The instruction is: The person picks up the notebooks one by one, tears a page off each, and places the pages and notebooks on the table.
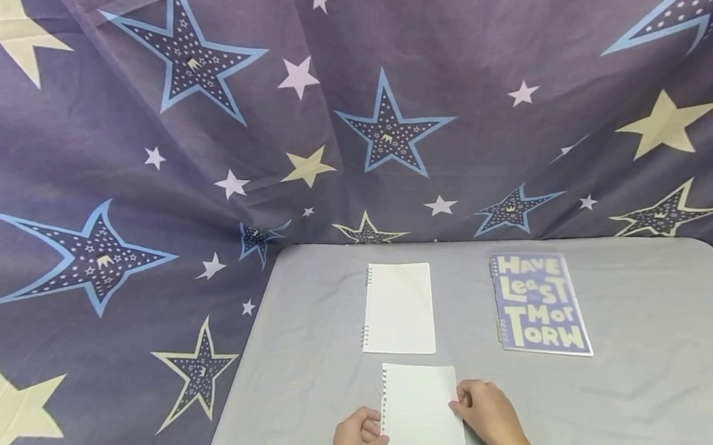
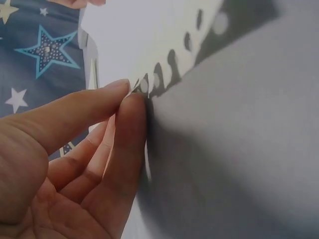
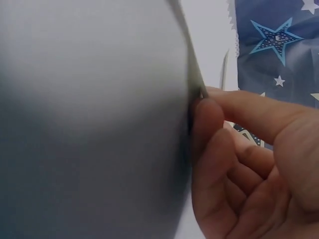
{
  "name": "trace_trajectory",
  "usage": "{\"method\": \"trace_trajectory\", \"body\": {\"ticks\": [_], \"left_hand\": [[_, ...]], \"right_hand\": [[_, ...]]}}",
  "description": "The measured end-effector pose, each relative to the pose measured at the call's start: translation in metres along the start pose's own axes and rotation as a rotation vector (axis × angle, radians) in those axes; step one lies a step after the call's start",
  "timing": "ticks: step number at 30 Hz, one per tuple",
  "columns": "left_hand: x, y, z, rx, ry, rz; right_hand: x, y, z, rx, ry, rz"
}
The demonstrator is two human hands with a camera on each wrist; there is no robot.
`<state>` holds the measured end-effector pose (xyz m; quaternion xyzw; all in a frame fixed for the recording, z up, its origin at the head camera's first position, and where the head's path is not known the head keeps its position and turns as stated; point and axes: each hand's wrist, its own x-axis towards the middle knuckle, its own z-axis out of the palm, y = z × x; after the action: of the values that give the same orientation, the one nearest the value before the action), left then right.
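Two hands [image 1: 357, 439] pinch one punched sheet [image 1: 424, 417] near two notebooks [image 1: 400, 308].

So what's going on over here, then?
A person is holding a loose sheet of white hole-punched paper with both hands. The left hand pinches the punched edge, and the right hand pinches the opposite edge. Just beyond it, a white ring-bound notebook lies on a grey cloth-covered surface. Off to its right is a purple notebook with big pale lettering. Neither notebook is being touched.
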<state>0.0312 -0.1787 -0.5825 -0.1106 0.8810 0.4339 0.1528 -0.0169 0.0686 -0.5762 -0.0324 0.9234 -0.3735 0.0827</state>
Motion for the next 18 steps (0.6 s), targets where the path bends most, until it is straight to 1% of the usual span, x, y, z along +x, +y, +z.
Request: {"method": "trace_trajectory", "body": {"ticks": [4,8,13,16,18], "left_hand": [[-0.001,0.003,0.003,0.04,0.032,-0.001],[-0.001,0.008,0.002,0.14,0.074,0.006],[0.002,0.02,0.002,0.255,0.167,0.005],[0.004,0.03,0.003,0.287,0.214,0.042],[0.007,0.038,0.006,0.295,0.222,0.085]], "right_hand": [[0.0,0.002,0.003,-0.013,0.017,-0.001],[0.0,0.004,0.002,-0.022,0.027,-0.011],[-0.001,0.009,-0.006,-0.026,0.054,-0.003],[0.0,0.014,-0.014,-0.03,0.086,-0.003],[0.0,0.018,-0.02,-0.042,0.115,-0.016]]}}
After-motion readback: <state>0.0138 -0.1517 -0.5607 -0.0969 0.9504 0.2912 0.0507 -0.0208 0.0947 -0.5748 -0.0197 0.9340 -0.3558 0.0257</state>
